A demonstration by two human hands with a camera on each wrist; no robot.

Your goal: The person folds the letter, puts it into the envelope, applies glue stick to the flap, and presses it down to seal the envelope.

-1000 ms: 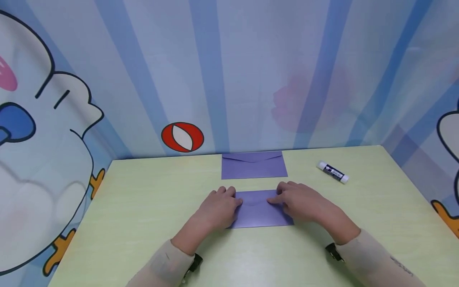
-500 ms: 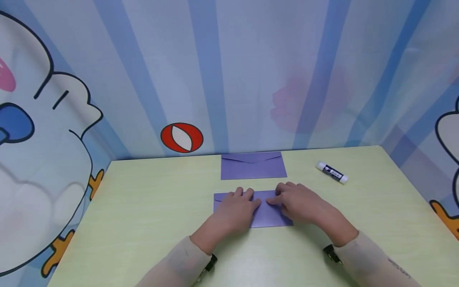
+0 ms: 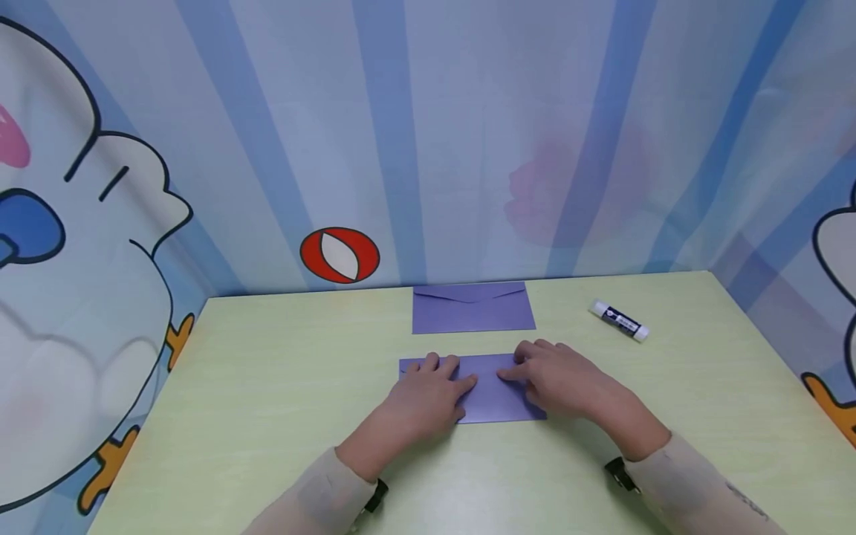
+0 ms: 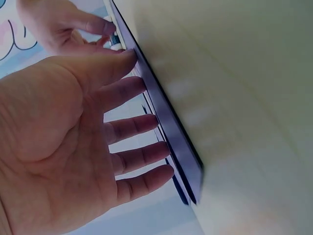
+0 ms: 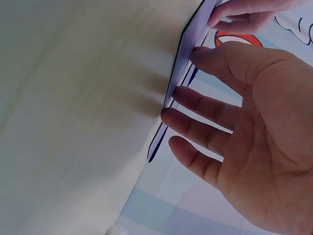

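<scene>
A purple paper envelope (image 3: 498,401) lies flat on the table before me in the head view, its flap side up. My left hand (image 3: 428,401) rests on its left half with straight, spread fingers; the thumb points to the middle. On the right end my right hand (image 3: 565,379) presses, thumb reaching inward along the flap. Both wrist views show the envelope edge-on: fingertips of the left hand (image 4: 73,132) line up along it, and the thumb and fingertips of the right hand (image 5: 249,127) touch or come close to it. Palms hide parts of the envelope from above.
Behind it, a second purple envelope (image 3: 473,318) with its flap folded down lies at the table's back edge. A glue stick (image 3: 619,321) lies to the back right. A printed cloth backdrop (image 3: 455,148) rises behind the pale yellow table (image 3: 281,357).
My left hand slid from the envelope's left end rightward toward its middle, then slightly back left. My right hand stayed in place on the right end.
</scene>
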